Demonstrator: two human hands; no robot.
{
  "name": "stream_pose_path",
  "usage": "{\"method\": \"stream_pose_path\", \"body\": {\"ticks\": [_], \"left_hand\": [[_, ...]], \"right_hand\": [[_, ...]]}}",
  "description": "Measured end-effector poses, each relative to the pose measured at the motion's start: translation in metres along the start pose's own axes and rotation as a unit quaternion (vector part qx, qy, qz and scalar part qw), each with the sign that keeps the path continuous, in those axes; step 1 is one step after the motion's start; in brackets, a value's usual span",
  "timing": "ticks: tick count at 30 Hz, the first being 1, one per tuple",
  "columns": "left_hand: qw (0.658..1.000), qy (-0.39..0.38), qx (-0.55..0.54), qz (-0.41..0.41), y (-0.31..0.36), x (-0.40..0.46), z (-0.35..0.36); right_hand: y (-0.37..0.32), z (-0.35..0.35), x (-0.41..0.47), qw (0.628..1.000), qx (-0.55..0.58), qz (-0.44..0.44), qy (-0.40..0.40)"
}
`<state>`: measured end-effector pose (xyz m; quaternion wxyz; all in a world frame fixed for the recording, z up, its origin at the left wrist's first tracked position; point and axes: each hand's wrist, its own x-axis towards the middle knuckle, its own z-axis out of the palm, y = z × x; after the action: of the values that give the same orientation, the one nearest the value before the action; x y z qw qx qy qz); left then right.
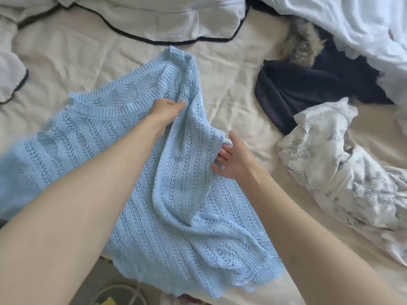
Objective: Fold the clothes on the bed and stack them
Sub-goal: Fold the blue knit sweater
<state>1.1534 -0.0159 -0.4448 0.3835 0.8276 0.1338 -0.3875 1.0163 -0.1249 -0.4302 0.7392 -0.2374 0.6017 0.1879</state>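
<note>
A light blue open-knit sweater [176,216] lies spread over the cream bed sheet [231,89], its ribbed neckline toward the far left. My left hand [167,111] pinches a raised fold of the knit near the collar. At the sweater's right edge my right hand [233,159] has its fingers curled round the fabric by the sleeve. A dark navy garment [308,89] lies crumpled at the right. Beside it sits a white garment with a grey print [343,172], bunched up.
A white duvet with black piping [154,20] is heaped along the far side. More white bedding [352,25] lies at the far right. A fur-like tuft [301,49] shows above the navy garment. The bed's near edge [123,280] is at the bottom, with objects below it.
</note>
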Motion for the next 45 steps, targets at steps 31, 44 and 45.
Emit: {"method": "stream_pose_path", "body": {"ticks": [31,44,45], "left_hand": [[0.987,0.015,0.019,0.158,0.083,0.047,0.041],[0.990,-0.027,0.041,0.134,0.085,0.046,0.060],[0.991,-0.026,0.047,0.125,0.076,0.041,0.059]], "right_hand": [[-0.070,-0.034,0.027,0.979,0.129,-0.130,0.087],[-0.053,-0.038,0.017,0.970,-0.108,-0.189,0.112],[-0.047,-0.038,0.017,0.958,-0.167,-0.198,0.121]]}}
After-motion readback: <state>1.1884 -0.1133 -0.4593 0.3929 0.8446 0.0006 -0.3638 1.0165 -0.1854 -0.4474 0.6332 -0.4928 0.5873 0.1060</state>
